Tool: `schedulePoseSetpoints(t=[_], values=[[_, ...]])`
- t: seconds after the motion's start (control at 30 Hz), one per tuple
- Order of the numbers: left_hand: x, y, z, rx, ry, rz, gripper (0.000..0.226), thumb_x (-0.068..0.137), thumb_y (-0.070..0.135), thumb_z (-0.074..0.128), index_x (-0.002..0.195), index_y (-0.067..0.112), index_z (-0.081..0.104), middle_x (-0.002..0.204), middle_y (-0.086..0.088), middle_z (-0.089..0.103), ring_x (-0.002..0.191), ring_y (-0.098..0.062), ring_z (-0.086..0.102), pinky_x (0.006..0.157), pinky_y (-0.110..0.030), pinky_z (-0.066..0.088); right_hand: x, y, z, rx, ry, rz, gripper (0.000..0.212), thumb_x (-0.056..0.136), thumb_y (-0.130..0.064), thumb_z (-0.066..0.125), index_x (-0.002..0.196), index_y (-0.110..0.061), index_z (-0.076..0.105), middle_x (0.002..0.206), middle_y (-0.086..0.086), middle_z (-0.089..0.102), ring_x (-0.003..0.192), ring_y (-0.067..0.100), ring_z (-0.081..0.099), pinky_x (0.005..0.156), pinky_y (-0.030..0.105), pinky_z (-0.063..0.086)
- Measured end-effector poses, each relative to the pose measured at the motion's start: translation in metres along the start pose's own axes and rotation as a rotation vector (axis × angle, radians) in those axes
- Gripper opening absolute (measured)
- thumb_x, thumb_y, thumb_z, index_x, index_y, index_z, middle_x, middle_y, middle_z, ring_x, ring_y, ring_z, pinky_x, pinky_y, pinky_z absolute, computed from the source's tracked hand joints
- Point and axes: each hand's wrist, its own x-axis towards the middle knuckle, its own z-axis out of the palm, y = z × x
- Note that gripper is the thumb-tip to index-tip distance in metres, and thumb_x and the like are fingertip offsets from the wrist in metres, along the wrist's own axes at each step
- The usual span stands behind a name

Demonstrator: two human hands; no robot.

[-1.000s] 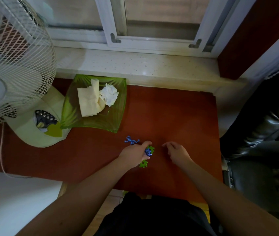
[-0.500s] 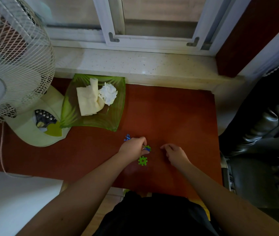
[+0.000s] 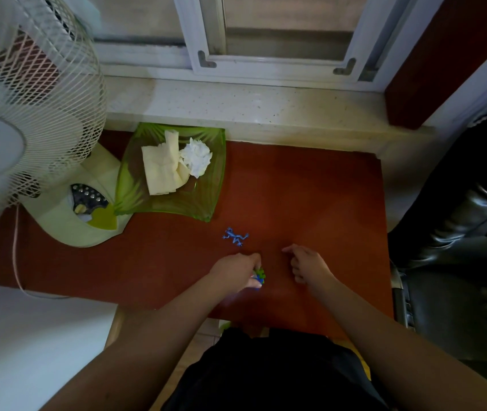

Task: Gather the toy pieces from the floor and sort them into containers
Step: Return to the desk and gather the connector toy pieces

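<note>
On the red-brown table [image 3: 310, 188] lies a small blue frog-shaped toy [image 3: 235, 236]. My left hand [image 3: 236, 271] rests just below it, fingers closed on green and blue toy pieces [image 3: 259, 275] that poke out between thumb and fingers. My right hand [image 3: 307, 264] sits to the right on the table, fingers curled, with nothing visible in it. A green glass dish [image 3: 206, 200] holding folded and crumpled paper tissues stands at the back left of the table.
A white table fan [image 3: 28, 120] with a pale green base [image 3: 67, 223] stands at the left, its cord trailing off the table. A stone window sill [image 3: 251, 108] runs behind. A black leather seat [image 3: 458, 247] is at the right.
My left hand moved down and closed over the green piece that lay on the table. The blue frog toy, half hidden before, now lies in plain sight. My right hand barely moved.
</note>
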Motion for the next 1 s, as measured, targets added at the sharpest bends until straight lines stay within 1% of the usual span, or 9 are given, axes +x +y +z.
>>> schedulePoseSetpoints(t=[0.17,0.3,0.33,0.37,0.47,0.6,0.73,0.87,1.0], values=[[-0.004,-0.003,0.003,-0.051,0.07,-0.024,0.063,0.077,0.04,0.075,0.123,0.022,0.037,0.103,-0.011,0.066,0.093,-0.034,0.064,0.07,-0.034,0.042,0.001,0.007,0.003,0.012,0.004,0.025,0.027,0.1,-0.031,0.044,0.09,-0.016,0.064,0.041,-0.011,0.035,0.032,0.002,0.027,0.033,0.014,0.02],[-0.004,-0.005,0.004,-0.14,0.109,-0.081,0.092,0.073,0.039,0.079,0.143,0.028,0.021,0.102,-0.01,0.068,0.096,-0.031,0.064,0.076,-0.036,0.045,-0.004,0.008,0.005,0.03,-0.004,0.038,0.028,0.1,-0.032,0.043,0.089,-0.016,0.064,0.045,-0.009,0.033,0.034,0.004,0.025,0.034,0.014,0.02],[-0.004,-0.005,0.004,-0.159,0.11,-0.092,0.093,0.073,0.039,0.079,0.145,0.028,0.02,0.102,-0.01,0.068,0.096,-0.03,0.063,0.077,-0.036,0.045,-0.006,0.007,0.006,0.048,-0.011,0.042,0.029,0.101,-0.032,0.042,0.09,-0.014,0.063,0.047,-0.007,0.032,0.035,0.004,0.025,0.034,0.015,0.02],[-0.003,-0.005,0.004,-0.177,0.114,-0.095,0.088,0.074,0.039,0.079,0.142,0.027,0.025,0.101,-0.008,0.068,0.097,-0.029,0.063,0.075,-0.035,0.044,-0.008,0.007,0.006,0.075,-0.018,0.051,0.03,0.101,-0.032,0.041,0.091,-0.013,0.063,0.049,-0.006,0.032,0.036,0.005,0.026,0.035,0.016,0.019],[0.0,-0.006,0.003,-0.199,0.148,-0.087,0.056,0.076,0.039,0.077,0.118,0.023,0.043,0.098,-0.003,0.067,0.093,-0.024,0.063,0.067,-0.031,0.038,-0.013,0.003,0.006,0.219,-0.03,0.131,0.036,0.102,-0.034,0.039,0.091,-0.008,0.062,0.055,-0.001,0.038,0.044,0.009,0.031,0.037,0.02,0.022],[0.004,-0.007,0.002,-0.213,0.193,-0.097,0.036,0.076,0.039,0.076,0.099,0.022,0.054,0.096,0.001,0.069,0.092,-0.02,0.063,0.066,-0.027,0.038,-0.017,-0.003,0.005,0.447,-0.034,0.233,0.04,0.102,-0.036,0.038,0.089,-0.005,0.06,0.063,0.003,0.043,0.052,0.013,0.037,0.043,0.024,0.027],[0.006,-0.006,0.003,-0.292,0.22,-0.114,0.034,0.074,0.037,0.078,0.099,0.02,0.061,0.08,0.008,0.063,0.089,-0.016,0.063,0.064,-0.022,0.035,-0.019,-0.005,0.006,0.601,-0.03,0.268,0.042,0.102,-0.036,0.039,0.087,-0.003,0.059,0.068,0.007,0.047,0.057,0.015,0.042,0.051,0.025,0.035],[0.01,-0.007,0.006,-0.344,0.238,-0.132,0.039,0.074,0.036,0.079,0.104,0.015,0.065,0.099,-0.002,0.069,0.095,-0.018,0.063,0.073,-0.023,0.043,-0.02,-0.007,0.007,0.723,-0.026,0.265,0.043,0.102,-0.034,0.038,0.088,0.0,0.061,0.075,0.011,0.054,0.066,0.018,0.051,0.062,0.027,0.044],[0.012,-0.009,0.007,-0.407,0.233,-0.16,0.04,0.075,0.034,0.079,0.105,0.012,0.066,0.104,-0.004,0.069,0.097,-0.019,0.063,0.079,-0.025,0.044,-0.019,-0.008,0.008,0.794,-0.04,0.255,0.043,0.102,-0.033,0.038,0.091,0.002,0.061,0.082,0.015,0.058,0.074,0.02,0.055,0.069,0.029,0.048]])
